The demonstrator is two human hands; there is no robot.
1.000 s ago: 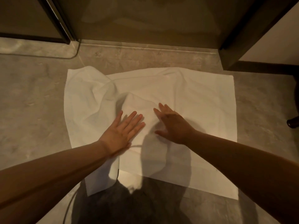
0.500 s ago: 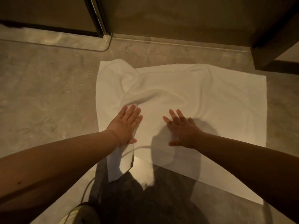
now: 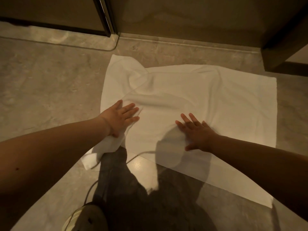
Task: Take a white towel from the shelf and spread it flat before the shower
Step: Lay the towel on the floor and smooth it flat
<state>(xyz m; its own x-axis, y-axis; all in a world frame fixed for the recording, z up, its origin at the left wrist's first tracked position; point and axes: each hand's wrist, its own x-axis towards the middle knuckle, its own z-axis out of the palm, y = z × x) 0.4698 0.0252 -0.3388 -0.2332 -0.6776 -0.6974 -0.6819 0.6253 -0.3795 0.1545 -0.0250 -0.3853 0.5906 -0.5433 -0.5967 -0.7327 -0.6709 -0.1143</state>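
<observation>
The white towel (image 3: 191,104) lies on the stone-tile floor (image 3: 46,84), just before the shower threshold (image 3: 183,45) and the dark-framed glass door (image 3: 105,15). Its right portion lies fairly flat. Its left portion is rumpled, with raised folds running from the far left corner toward the centre, and the near left corner is bunched and doubled over.

The left hand (image 3: 120,120) rests palm down on the towel's left side, fingers (image 3: 131,108) extended and together, gripping nothing. The right hand (image 3: 197,133) presses flat near the towel's middle, fingers spread, also gripping nothing.

Dark trousers (image 3: 133,197) and a shoe (image 3: 83,219) show at the lower edge.
</observation>
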